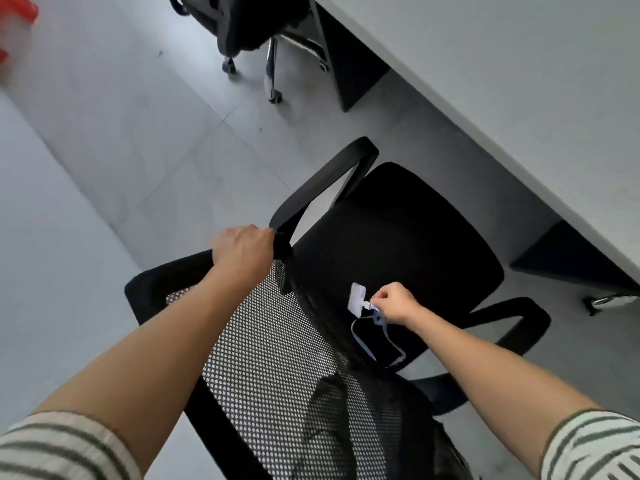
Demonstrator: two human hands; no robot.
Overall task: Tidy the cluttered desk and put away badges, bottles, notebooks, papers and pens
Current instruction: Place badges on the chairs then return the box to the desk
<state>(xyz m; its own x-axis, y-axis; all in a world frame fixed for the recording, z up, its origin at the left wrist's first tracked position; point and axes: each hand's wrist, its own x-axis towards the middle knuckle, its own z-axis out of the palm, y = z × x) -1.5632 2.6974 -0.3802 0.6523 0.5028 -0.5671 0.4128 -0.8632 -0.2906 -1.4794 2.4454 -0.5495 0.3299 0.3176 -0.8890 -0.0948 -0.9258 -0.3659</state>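
Striped sleeves (52, 445) are seen closest, the chair back (277, 341) is held at its top by the left grip (242, 252), and the badge (356, 298) on the chair seat (398, 237) is pinched by its strap (378, 318) in the right grip (394, 303), so it should be lifted slowly, straight up.

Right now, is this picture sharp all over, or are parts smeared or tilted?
Head view: the red object at top left is smeared by blur; the left hand gripping the chair back has a ghosted edge; the badge pinched by the right hand looks fairly crisp; the desk slants across the frame; lighting is soft and even.
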